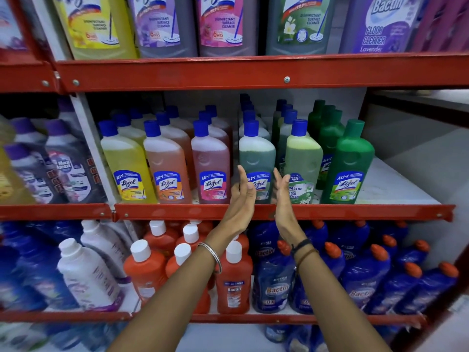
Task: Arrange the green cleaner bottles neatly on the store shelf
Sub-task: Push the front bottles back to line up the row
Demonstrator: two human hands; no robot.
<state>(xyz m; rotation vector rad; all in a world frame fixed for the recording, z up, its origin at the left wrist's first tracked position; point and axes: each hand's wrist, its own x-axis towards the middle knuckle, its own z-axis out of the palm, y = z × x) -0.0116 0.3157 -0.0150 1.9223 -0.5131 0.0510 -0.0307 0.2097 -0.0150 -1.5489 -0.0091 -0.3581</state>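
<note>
On the middle shelf (279,212) several green cleaner bottles stand upright in rows. A dull green Lizol bottle (257,158) with a blue cap is at the front. Right of it stands a light green Bactin bottle (303,158), then a solid green Lizol bottle (351,161) with a green cap. My left hand (241,196) and my right hand (283,196) are raised with palms facing each other, on either side of the dull green bottle's lower part. Both hands are open, with fingers straight and holding nothing.
Yellow, orange and pink Lizol bottles (167,161) stand left of the green ones. Bare white shelf surface (396,184) lies to the right. Orange-red bottles (234,280) and blue Bactin bottles (274,283) fill the shelf below. Large bottles stand on the shelf above.
</note>
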